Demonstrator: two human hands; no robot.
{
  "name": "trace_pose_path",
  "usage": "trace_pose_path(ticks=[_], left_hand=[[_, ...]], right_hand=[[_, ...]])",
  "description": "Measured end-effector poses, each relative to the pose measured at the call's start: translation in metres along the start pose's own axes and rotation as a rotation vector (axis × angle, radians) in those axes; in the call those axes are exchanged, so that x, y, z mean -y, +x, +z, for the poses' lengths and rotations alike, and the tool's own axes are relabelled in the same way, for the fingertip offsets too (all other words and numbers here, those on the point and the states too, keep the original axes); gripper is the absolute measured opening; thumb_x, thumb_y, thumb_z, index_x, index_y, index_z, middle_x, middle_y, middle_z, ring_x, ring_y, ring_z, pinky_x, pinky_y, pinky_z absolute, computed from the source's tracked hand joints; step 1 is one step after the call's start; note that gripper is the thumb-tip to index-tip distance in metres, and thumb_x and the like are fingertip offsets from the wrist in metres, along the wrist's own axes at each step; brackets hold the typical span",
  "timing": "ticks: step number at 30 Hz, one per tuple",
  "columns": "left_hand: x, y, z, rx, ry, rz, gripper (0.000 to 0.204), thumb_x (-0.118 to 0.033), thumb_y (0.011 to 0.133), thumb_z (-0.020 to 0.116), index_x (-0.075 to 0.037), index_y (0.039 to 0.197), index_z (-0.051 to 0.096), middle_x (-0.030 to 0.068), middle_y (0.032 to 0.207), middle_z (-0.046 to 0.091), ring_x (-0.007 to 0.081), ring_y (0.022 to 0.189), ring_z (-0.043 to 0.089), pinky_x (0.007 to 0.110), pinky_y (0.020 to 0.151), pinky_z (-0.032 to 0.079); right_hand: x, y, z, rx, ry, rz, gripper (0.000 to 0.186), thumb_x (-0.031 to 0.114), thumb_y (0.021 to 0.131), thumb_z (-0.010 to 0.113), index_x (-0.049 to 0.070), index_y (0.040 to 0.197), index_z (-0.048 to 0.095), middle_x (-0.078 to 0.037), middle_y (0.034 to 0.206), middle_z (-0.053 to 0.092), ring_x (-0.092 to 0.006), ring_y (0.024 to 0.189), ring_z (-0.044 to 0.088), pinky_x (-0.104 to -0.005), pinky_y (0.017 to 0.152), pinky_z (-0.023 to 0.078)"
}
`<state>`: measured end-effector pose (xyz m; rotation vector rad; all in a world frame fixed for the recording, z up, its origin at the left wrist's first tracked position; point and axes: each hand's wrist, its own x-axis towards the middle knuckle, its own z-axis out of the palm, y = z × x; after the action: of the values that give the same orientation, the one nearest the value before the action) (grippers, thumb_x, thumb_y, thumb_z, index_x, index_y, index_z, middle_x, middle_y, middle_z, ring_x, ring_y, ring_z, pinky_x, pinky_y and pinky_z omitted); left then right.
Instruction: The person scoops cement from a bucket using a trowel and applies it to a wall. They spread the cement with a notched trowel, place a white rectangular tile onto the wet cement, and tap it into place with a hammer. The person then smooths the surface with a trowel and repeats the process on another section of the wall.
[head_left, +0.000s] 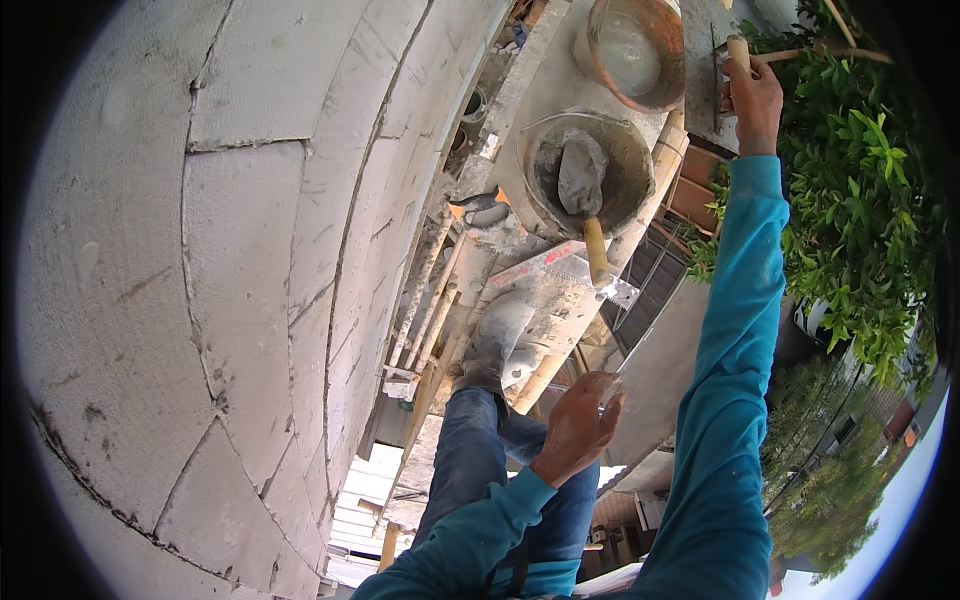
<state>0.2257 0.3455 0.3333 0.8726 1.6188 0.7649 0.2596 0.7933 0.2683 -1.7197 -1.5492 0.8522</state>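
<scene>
At the upper right, my right hand (757,100) is closed around the pale wooden handle of a plastering trowel (738,54); its thin metal plate shows only in part beside the fingers. My left hand (580,428) hovers over my thighs with loosely curled fingers and a gap between them, nothing visible inside. Between the hands stands a bucket (641,196) smeared with grey mortar. A second trowel (596,248) rests in it, its blade coated in mortar and its wooden handle leaning over the near rim. Farther off, a reddish-brown tub (672,72) contains cloudy grey liquid.
A wall of large pale blocks (245,220) fills the left side. My boot (488,350) stands on a narrow plank scaffold (560,310). A hand saw (540,263) lies near the bucket, with bamboo poles (432,300) alongside. Leafy branches (850,190) crowd the right, and a drop shows beyond the planks.
</scene>
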Motion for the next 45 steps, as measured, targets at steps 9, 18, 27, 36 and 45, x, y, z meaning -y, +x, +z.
trace_pose_path(ticks=[9,18,27,36,45], left_hand=[[-0.015,0.000,-0.009,0.054,-0.096,-0.096,0.032,-0.020,0.094,0.059,0.003,0.115,0.061,0.0206,0.114,0.063,0.0348,0.107,0.060,0.041,0.094,0.047],[-0.013,0.006,-0.012,-0.026,-0.079,-0.086,0.029,-0.019,0.091,0.060,0.001,0.113,0.061,0.0191,0.113,0.062,0.0362,0.105,0.061,0.041,0.092,0.049],[-0.021,0.006,-0.010,0.018,-0.110,-0.153,0.031,-0.020,0.093,0.059,0.000,0.116,0.061,0.0186,0.116,0.062,0.0343,0.109,0.060,0.041,0.093,0.048],[-0.016,0.004,-0.004,0.033,-0.073,-0.079,0.028,-0.015,0.092,0.060,0.001,0.115,0.060,0.0194,0.115,0.061,0.0368,0.107,0.060,0.042,0.094,0.048],[-0.009,0.017,-0.016,-0.129,-0.026,-0.209,0.037,-0.020,0.093,0.059,0.002,0.122,0.058,0.0198,0.121,0.059,0.0324,0.109,0.061,0.039,0.093,0.049]], right_hand=[[-0.128,0.025,0.083,0.168,-0.704,-0.189,0.044,0.045,0.089,0.057,0.015,0.118,0.068,-0.020,0.110,0.067,-0.0387,0.106,0.063,-0.0446,0.095,0.048],[-0.101,0.016,0.017,0.220,-0.335,-0.099,0.048,0.042,0.092,0.061,0.010,0.127,0.063,-0.013,0.102,0.072,-0.0250,0.096,0.068,-0.0369,0.084,0.052],[-0.063,-0.016,0.051,-0.305,0.327,-0.488,0.055,0.027,0.094,0.064,0.000,0.137,0.042,-0.015,0.122,0.056,-0.0219,0.105,0.060,-0.0340,0.089,0.048],[-0.138,0.003,0.110,-0.224,-0.130,-0.222,0.041,0.013,0.088,0.058,0.003,0.127,0.054,-0.011,0.102,0.070,-0.0277,0.098,0.066,-0.0387,0.087,0.050],[-0.137,-0.228,0.044,0.328,-0.545,-0.049,0.040,0.038,0.088,0.064,-0.001,0.095,0.061,-0.018,0.088,0.065,-0.0367,0.089,0.064,-0.0473,0.080,0.050]])
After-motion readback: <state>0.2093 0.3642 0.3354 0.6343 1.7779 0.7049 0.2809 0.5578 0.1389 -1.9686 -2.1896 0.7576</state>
